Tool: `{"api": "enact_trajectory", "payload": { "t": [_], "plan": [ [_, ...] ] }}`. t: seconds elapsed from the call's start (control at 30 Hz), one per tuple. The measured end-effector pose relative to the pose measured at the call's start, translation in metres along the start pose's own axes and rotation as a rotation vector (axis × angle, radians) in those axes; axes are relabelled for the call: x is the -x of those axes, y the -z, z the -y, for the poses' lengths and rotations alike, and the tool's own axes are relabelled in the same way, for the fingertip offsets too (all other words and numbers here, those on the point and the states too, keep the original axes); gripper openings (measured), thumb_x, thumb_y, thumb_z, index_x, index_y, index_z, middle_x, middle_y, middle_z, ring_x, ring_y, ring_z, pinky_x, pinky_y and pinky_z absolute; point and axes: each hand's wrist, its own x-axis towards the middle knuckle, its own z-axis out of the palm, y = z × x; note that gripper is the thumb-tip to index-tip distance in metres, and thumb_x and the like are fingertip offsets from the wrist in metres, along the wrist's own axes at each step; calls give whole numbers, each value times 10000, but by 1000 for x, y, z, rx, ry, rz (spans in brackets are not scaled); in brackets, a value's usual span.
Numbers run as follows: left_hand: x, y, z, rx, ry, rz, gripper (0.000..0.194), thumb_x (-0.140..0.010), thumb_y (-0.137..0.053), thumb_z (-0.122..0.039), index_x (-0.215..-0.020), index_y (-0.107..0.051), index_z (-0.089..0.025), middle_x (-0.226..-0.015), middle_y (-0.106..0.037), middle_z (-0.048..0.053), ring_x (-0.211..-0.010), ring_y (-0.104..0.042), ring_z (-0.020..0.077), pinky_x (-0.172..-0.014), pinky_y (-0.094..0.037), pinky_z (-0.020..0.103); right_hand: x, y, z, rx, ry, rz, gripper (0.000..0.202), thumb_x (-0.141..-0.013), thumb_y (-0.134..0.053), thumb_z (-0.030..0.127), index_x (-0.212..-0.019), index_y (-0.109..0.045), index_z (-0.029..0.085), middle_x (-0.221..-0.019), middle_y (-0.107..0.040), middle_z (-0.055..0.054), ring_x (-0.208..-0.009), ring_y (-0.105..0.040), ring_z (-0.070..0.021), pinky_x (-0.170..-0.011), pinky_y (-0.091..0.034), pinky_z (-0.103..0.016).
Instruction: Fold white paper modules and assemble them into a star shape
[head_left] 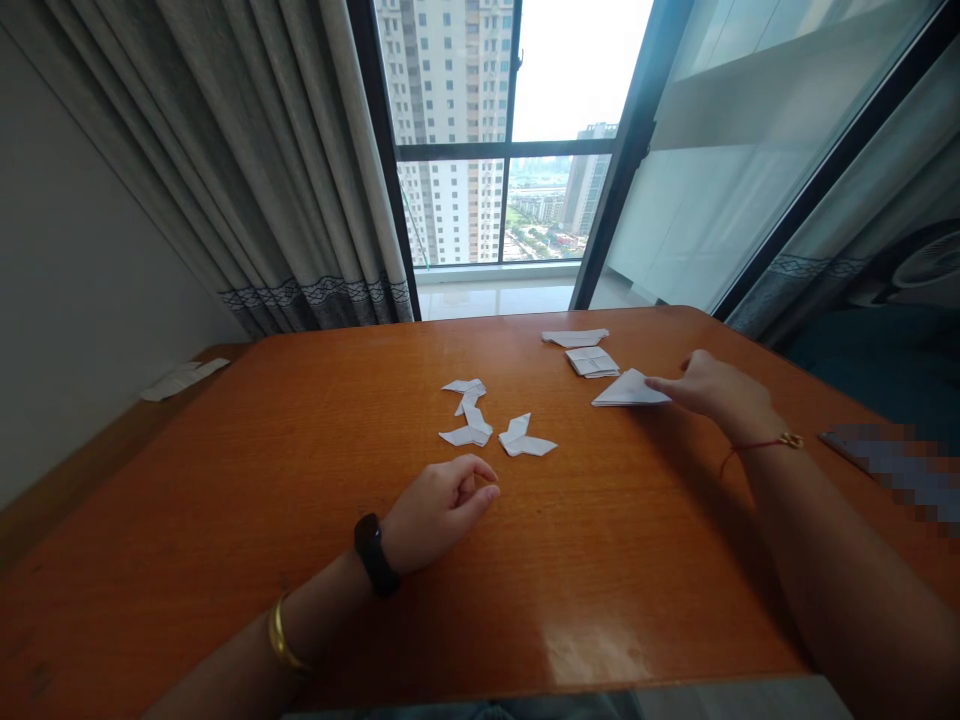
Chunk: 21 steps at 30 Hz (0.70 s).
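Observation:
My left hand (442, 507) hovers or rests over the near middle of the table, loosely curled. Its thumb and index finger are a little apart, with nothing visible between them. Just beyond it lie small folded white paper pieces: a three-pointed one (525, 438), another with bent points (469, 428), and a smaller one (466, 392) touching or nearly touching it. Farther right, my right hand (716, 393) has its fingers at the right corner of a white folded paper triangle (630, 389). The fingers' undersides are hidden. A square folded paper (592, 362) lies behind the triangle.
A long flat folded paper strip (576, 338) lies near the far edge of the brown wooden table (300, 450). White paper (184, 379) sits on a ledge at the left. A blurred-out flat object (900, 470) is at the right edge. Beyond stand a curtain (300, 170) and windows.

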Motion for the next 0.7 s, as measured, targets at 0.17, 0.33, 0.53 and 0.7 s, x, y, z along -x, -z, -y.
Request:
{"api": "enact_trajectory", "payload": {
  "t": [0.17,0.33,0.53,0.7],
  "plan": [
    [0,0,0,0,3,8,249,-889,-481,-377,-924,-610,-167,-593,-417,-56,-554,-407,101,-541,-306,222,-2,-15,10,157,487,85,461,-820,-571,399,-1255,-603,251,-1301,-568,-88,-1146,-539,-311,-957,-423,-426],
    [-1,1,-1,0,11,-7,256,-886,-481,-385,-918,-616,-169,-589,-423,-53,-551,-406,104,-535,-305,222,-9,-34,3,106,523,269,396,-837,-550,331,-1189,-670,197,-1213,-622,-105,-1084,-577,-271,-978,-410,-353],
    [-1,1,0,-2,4,6,255,-893,-478,-383,-921,-614,-169,-603,-447,-48,-558,-411,102,-539,-310,219,-6,-31,4,130,509,270,400,-817,-576,295,-1206,-658,252,-1182,-604,-98,-1016,-604,-253,-938,-423,-333],
    [-1,0,1,-4,0,11,255,-892,-477,-381,-915,-618,-169,-610,-454,-44,-560,-414,104,-532,-308,218,1,-29,9,200,483,246,396,-815,-592,349,-1204,-648,307,-1220,-567,-91,-1035,-578,-270,-879,-439,-365]
  ]
}}
